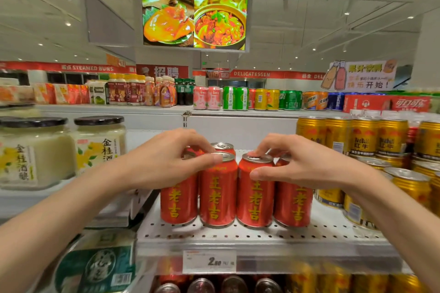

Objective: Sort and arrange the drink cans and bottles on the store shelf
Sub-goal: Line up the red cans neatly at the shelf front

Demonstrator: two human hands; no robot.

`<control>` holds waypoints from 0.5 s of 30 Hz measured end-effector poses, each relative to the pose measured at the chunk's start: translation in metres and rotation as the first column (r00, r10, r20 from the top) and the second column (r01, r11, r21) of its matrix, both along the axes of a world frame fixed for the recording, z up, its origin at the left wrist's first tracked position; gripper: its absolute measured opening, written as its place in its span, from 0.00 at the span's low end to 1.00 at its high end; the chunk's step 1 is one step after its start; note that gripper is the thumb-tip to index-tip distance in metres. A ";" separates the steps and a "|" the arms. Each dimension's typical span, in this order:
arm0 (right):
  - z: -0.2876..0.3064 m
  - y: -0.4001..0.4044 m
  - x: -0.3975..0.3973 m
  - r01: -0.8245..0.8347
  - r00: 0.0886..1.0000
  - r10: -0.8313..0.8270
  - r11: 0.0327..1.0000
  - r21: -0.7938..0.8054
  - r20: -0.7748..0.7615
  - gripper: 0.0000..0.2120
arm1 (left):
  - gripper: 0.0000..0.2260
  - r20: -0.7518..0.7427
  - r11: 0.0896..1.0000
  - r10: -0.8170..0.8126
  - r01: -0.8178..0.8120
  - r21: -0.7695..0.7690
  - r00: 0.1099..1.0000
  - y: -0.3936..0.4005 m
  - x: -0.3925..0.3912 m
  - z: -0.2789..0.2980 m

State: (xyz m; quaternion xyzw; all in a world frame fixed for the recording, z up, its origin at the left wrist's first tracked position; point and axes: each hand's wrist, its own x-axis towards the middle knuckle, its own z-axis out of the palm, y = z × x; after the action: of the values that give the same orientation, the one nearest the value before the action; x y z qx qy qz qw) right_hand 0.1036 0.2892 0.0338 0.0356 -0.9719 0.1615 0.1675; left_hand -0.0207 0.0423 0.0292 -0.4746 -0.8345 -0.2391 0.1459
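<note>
Price tag sitting nearest, on the front lip of the perforated shelf. Red cans standing upright in a front row of four, touching side by side, more showing behind; long axes vertical, directly below and ahead of both hands. Left hand curling over the two left cans, thumb pressing the rim of the second can, fingers reaching across the tops. Right hand mirroring it over the two right cans, thumb lying against the third can's side, fingertips resting on its lid. Both hands half-closed, gripping cans, neither lifting. Gold cans crowding right; jars standing left. Likely squaring the row.
</note>
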 end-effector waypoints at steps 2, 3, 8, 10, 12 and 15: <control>-0.001 0.000 0.000 -0.001 1.000 0.001 1.000 -0.009 -0.001 0.25 | 0.18 0.014 0.998 0.037 -0.038 0.058 0.999 -0.003 -0.007 0.009; -0.001 0.000 0.000 0.000 1.000 0.000 1.000 -0.015 0.002 0.25 | 0.16 0.016 0.995 0.060 -0.061 0.073 0.998 -0.004 -0.011 0.013; 0.002 0.000 0.001 0.003 0.999 -0.002 1.000 -0.013 0.033 0.28 | 0.17 0.050 0.992 0.119 -0.117 -0.047 0.992 0.000 -0.022 0.005; 0.009 0.000 0.001 -0.015 0.998 0.017 1.000 -0.019 0.066 0.27 | 0.19 0.041 0.991 0.123 -0.121 -0.057 0.992 0.002 -0.025 -0.001; 0.019 -0.002 -0.005 -0.024 0.997 0.026 0.999 -0.037 0.067 0.25 | 0.21 0.063 0.989 0.134 -0.129 -0.077 0.989 0.002 -0.028 -0.003; 0.031 -0.008 -0.029 -0.006 1.000 0.008 0.998 -0.066 0.028 0.17 | 0.29 0.106 0.989 0.122 -0.111 -0.098 0.987 0.001 -0.033 -0.007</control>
State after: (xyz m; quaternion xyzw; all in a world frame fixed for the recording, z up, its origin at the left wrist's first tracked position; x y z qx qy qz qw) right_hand 0.0748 0.2808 0.0650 0.0313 -0.9682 0.1944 0.1545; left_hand -0.0537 0.0435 0.0218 -0.4169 -0.8777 -0.2179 0.0908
